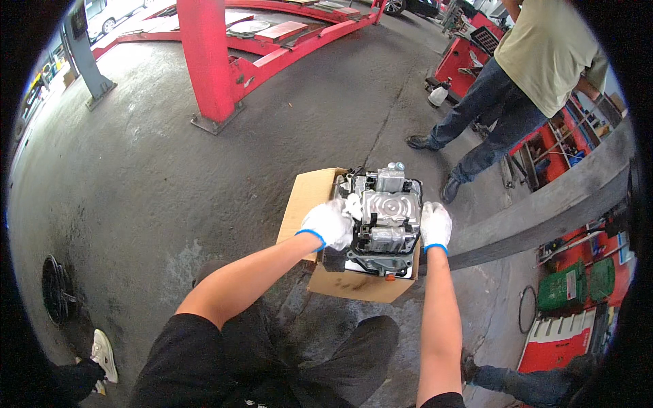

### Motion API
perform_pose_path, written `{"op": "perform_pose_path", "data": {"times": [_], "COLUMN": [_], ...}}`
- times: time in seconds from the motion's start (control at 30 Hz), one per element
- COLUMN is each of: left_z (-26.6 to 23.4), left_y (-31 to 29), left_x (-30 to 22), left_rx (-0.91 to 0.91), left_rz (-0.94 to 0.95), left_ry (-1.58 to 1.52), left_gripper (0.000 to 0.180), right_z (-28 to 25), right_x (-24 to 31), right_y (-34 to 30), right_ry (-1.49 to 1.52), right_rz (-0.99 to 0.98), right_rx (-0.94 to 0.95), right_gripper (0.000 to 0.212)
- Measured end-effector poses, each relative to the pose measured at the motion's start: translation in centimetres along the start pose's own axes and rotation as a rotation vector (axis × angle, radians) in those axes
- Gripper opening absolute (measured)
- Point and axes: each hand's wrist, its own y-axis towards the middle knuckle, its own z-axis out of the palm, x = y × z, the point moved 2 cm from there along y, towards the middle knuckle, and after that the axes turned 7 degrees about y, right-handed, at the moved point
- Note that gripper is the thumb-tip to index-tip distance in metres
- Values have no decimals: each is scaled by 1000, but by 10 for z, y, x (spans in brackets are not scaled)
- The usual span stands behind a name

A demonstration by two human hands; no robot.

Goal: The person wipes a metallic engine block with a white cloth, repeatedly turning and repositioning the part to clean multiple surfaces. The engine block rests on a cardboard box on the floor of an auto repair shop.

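Observation:
A silver metal transmission control unit [390,209] with black plastic parts sits in an open cardboard box [357,285]. An orange plug shows at its near edge. My left hand [328,223], in a white glove with a blue cuff, grips the unit's left side with curled fingers. On the opposite side my right hand [435,224], gloved the same way, has its fingers bent against the unit's right edge. Fingertips of both hands are partly hidden. One box flap [305,202] spreads out to the left, beneath my left hand.
A grey beam [530,211] runs close by on the right. Beyond the box stands a person [503,81] in jeans. A red lift post [206,61] rises at the far left. Another person's shoe [103,355] and a black round object [56,289] are at left.

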Motion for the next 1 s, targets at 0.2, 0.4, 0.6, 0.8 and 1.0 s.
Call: {"op": "perform_pose_path", "data": {"times": [0.2, 0.4, 0.6, 0.8, 1.0], "left_z": [-3, 16, 2, -6, -6], "left_y": [-15, 36, 11, -45, -30], "left_x": [-8, 14, -1, -4, 1], "left_rx": [-74, -279, -169, -18, -130], "left_rz": [1, -45, -42, 172, -25], "left_ry": [-14, -34, 9, 63, -137], "left_gripper": [33, 39, 37, 31, 34], "right_z": [-4, -2, -3, -6, -3], "right_x": [2, 3, 6, 15, 2], "right_y": [-2, -5, 1, -4, -2], "right_ry": [9, -16, -8, -18, -3], "right_rz": [-15, -6, 33, 62, -8], "right_rx": [7, -22, 0, 61, -2], "right_gripper": [45, 44, 43, 45, 44]}}
